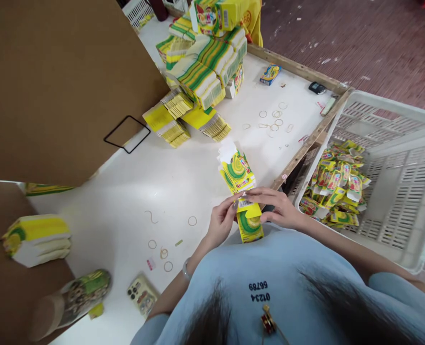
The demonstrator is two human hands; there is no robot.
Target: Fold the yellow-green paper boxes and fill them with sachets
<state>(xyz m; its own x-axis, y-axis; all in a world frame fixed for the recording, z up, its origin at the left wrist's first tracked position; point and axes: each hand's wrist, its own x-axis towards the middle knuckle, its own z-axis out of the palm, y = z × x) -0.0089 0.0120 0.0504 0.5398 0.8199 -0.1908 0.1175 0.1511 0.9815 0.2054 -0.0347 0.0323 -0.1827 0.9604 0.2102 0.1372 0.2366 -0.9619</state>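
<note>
Head view. The left hand (222, 221) and the right hand (275, 208) meet over a small yellow-and-green carton (250, 223) held upright at the near edge of the white table (133, 191), just in front of the person's chest. The left fingers (234, 203) are curled and pinch the carton's top flap from the left; the right fingers (255, 192) lie extended across the top, the thumb side against the carton's right wall. Both hands grasp the one carton. Just beyond the fingertips a short stack of flat cartons (236, 170) of the same print stands on the table; their number cannot be counted.

Further back lie several banded bundles of flat cartons (198, 76), heaped. One more bundle (36, 238) sits at the left, on brown cardboard. Loose rubber bands (273, 120) are scattered on the table, about eight in the far group and about five in the near group (162, 249). One phone (142, 293) lies face down at the near left. To the right, one white crate (403, 158) holds a pile of finished cartons (336, 189), too many to count.
</note>
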